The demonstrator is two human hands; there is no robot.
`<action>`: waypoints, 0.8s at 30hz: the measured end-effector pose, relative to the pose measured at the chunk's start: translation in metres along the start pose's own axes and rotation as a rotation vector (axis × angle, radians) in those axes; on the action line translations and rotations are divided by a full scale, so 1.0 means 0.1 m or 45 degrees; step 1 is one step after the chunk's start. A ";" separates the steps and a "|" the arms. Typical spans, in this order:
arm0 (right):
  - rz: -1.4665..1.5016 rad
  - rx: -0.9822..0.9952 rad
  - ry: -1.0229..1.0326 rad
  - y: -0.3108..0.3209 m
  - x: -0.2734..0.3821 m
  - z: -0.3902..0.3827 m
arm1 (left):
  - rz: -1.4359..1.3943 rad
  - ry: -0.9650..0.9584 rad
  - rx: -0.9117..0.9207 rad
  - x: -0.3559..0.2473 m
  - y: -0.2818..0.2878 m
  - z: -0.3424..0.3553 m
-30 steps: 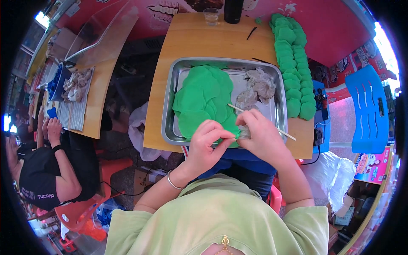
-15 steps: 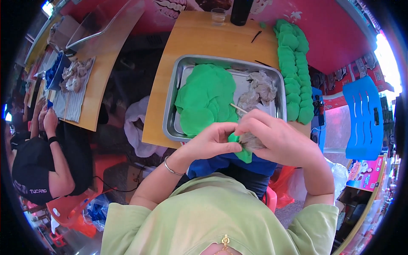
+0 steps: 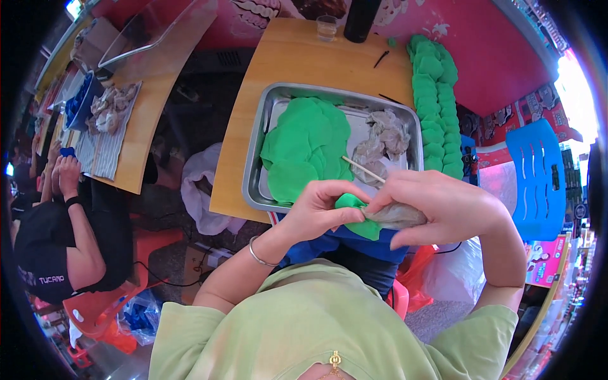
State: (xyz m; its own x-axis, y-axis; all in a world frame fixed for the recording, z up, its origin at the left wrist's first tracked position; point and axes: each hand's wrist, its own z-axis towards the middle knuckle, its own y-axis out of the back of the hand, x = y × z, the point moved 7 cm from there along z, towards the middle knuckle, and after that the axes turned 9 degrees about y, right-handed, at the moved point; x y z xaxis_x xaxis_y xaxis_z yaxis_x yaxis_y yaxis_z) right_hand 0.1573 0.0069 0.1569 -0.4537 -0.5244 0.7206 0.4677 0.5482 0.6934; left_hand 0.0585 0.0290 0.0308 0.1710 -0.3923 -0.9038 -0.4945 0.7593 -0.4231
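Observation:
In front of me, over my lap at the tray's near edge, my left hand [image 3: 326,209] pinches a soft green piece [image 3: 354,218] between thumb and fingers. My right hand [image 3: 437,206] grips a greyish-brown, thin crumpled bundle [image 3: 402,216] whose narrow end meets the green piece. A thin pale stick [image 3: 362,169] sticks out from behind my right fingers; its lower end is hidden. Just beyond my hands is a metal tray [image 3: 256,152]. Flat round green pieces [image 3: 304,145] lie overlapping on its left side, and crumpled greyish-brown bundles [image 3: 383,139] on its right.
The tray rests on a wooden table [image 3: 304,57]. Rows of puffy green rounds [image 3: 434,107] line its right edge. A clear cup [image 3: 326,28] and dark bottle [image 3: 362,19] stand at the back. A blue chair [image 3: 535,180] is at right; another person [image 3: 57,247] works at a left table.
My right hand has moved right and its fingers have spread, drawing out the greyish-brown bundle so more of it shows. My left hand still holds the green piece.

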 end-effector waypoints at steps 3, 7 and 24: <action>0.002 0.033 -0.151 0.04 -0.05 0.01 | -0.018 -0.036 -0.093 -0.04 0.01 -0.02; -0.420 -0.184 -0.250 0.10 0.04 0.00 | -0.155 -0.144 -0.127 -0.14 -0.08 0.00; -0.412 -0.577 -0.289 -0.30 -0.71 0.01 | 0.460 -0.257 -0.494 -0.09 0.35 -0.01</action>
State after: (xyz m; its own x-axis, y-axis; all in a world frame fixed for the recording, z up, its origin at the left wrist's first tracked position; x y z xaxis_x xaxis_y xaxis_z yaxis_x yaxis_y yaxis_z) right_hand 0.1743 0.0280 0.0850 -0.7542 -0.4384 0.4888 0.5332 0.0256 0.8456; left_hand 0.0387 0.0584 0.0237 0.0732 -0.0072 -0.9973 -0.8221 0.5656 -0.0644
